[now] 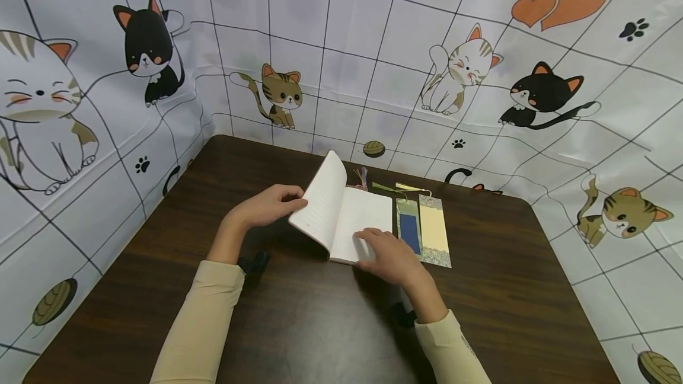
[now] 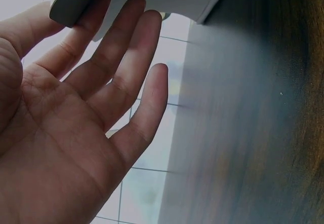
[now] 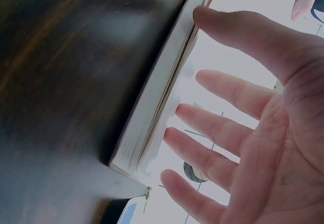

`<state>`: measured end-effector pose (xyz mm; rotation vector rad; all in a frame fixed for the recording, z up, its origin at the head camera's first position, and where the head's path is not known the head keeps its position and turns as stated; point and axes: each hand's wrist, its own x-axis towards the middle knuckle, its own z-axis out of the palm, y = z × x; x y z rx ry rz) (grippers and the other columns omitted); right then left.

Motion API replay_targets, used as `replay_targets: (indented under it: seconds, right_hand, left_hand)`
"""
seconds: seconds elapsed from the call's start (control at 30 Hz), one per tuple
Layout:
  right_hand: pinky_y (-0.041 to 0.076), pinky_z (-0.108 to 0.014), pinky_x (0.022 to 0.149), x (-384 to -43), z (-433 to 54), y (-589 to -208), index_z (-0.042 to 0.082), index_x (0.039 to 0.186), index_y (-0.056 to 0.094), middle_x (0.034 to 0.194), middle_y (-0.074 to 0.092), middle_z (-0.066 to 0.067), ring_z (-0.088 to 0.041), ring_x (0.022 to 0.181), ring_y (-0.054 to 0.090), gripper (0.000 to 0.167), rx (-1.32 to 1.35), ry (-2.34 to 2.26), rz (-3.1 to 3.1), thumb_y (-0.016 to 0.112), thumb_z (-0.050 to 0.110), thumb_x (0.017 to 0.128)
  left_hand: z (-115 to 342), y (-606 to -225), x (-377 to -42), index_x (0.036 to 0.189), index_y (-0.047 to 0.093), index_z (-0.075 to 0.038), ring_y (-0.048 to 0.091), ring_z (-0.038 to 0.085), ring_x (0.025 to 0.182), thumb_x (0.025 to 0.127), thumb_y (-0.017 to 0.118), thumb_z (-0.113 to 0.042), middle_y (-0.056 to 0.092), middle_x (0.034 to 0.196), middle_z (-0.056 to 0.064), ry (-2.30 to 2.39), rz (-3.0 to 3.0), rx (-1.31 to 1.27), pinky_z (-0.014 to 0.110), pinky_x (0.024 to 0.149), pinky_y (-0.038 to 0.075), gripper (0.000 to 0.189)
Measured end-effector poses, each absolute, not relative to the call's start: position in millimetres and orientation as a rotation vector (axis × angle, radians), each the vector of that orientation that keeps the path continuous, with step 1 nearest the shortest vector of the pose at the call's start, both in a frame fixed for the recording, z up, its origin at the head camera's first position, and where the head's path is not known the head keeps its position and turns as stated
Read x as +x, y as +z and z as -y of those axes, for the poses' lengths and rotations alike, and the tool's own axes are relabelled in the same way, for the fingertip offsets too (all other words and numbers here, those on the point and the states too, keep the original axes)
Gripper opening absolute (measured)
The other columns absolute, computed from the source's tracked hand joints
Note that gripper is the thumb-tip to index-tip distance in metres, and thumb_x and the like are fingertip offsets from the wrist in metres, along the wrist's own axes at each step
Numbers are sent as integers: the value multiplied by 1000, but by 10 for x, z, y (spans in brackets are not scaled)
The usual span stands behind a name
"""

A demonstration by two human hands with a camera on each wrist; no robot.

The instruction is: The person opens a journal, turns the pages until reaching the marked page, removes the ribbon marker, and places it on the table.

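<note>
An open notebook (image 1: 365, 212) with white pages lies on the dark wooden table, its left part raised at a steep angle. The left hand (image 1: 267, 205) pinches the outer edge of that raised part; in the left wrist view the thumb and forefinger meet at its corner (image 2: 76, 6), while the other fingers extend along it. Over the lower right page, the right hand (image 1: 393, 258) has its fingers spread and nearly straight. In the right wrist view its thumb touches the edge of the page stack (image 3: 164, 89). Whether the other fingertips press the page, I cannot tell.
Right of the notebook lie a green bookmark with a blue panel (image 1: 409, 233) and a cream bookmark (image 1: 433, 224), both tasselled. A purplish tassel (image 1: 364, 178) shows behind the notebook. A cat-patterned sheet (image 1: 347, 99) borders the table (image 1: 496, 289) at the back and sides.
</note>
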<state>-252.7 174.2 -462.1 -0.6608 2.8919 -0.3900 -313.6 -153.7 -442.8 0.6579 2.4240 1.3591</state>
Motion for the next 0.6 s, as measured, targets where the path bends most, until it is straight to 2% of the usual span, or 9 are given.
replay_targets:
  seconds: [0.47, 0.53, 0.6]
  right_hand:
    - [49, -56, 113, -2512, -1762, -4545, 15, 145, 65, 153, 62, -11, -36, 136, 62, 49, -696, -455, -2822, 79, 27, 99]
    - [49, -55, 113, -2515, -1765, -4542, 13, 144, 65, 151, 64, -11, -35, 135, 63, 46, -686, -482, -2815, 77, 23, 101]
    - [52, -54, 110, -2515, -1766, -4532, 11, 136, 70, 142, 70, -10, -33, 128, 67, 35, -679, -506, -2816, 74, 18, 102]
  left_hand:
    - [1557, -4412, -3115, 113, 68, -7, 57, 24, 99, 114, 55, -30, 64, 104, 7, 1357, -2418, 656, 39, 89, 47, 26]
    - [1558, -4414, -3116, 113, 68, -7, 57, 24, 99, 114, 55, -30, 64, 104, 7, 1359, -2414, 652, 39, 89, 46, 26]
    - [1559, -4418, -3118, 113, 68, -7, 57, 24, 99, 114, 55, -31, 63, 104, 7, 1361, -2413, 647, 39, 89, 46, 27]
